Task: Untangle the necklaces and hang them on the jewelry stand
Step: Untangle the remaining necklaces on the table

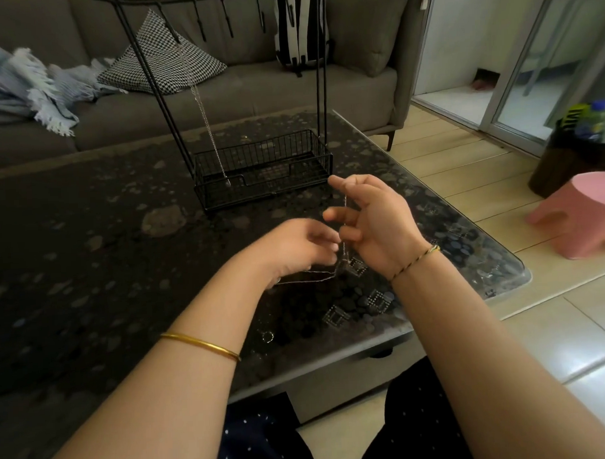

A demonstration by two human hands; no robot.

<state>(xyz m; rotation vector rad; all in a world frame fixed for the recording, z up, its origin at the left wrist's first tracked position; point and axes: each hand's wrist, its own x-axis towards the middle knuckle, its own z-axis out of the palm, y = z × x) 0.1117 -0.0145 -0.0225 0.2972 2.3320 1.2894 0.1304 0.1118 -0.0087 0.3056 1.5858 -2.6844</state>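
A thin silver necklace chain (343,252) runs between both of my hands above the dark table. My right hand (372,220) pinches its upper end between thumb and fingers, other fingers spread. My left hand (295,250), blurred, grips the lower strands, which stretch sideways under it. The black wire jewelry stand (257,165) stands just beyond my hands, with a basket base and hooks on its top bar. One silver necklace (204,112) hangs from a left hook, its small pendant down in the basket.
The dark speckled glass table (89,254) ends at a corner on the right. A grey sofa (255,86) with a patterned cushion, a blanket and a striped bag lies behind the stand. A pink stool (581,212) sits on the floor to the right.
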